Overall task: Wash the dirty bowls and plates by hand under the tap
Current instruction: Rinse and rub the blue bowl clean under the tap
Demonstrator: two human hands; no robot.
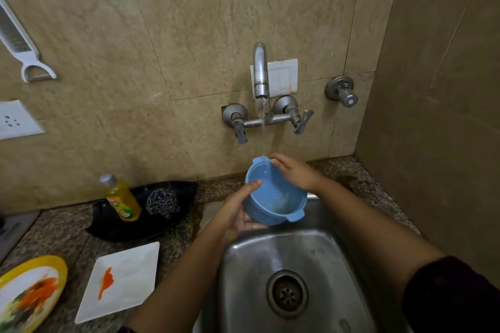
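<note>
A blue plastic bowl [273, 193] with two small handles is held tilted over the steel sink [295, 259], and water from the wall tap [260, 73] streams into it. My left hand [236, 213] cups the bowl from below, thumb hooked over its near rim. My right hand [293, 170] grips the far rim by the upper handle. On the counter at left lie a white square plate [121, 281] with an orange smear and a yellow-rimmed round plate [28, 292] with food residue.
A black dish [178, 208] on the granite counter holds a yellow dish-soap bottle [120, 199] and a steel scrubber [162, 201]. A peeler [20, 43] hangs on the tiled wall above a socket [16, 120]. A side wall stands close at right.
</note>
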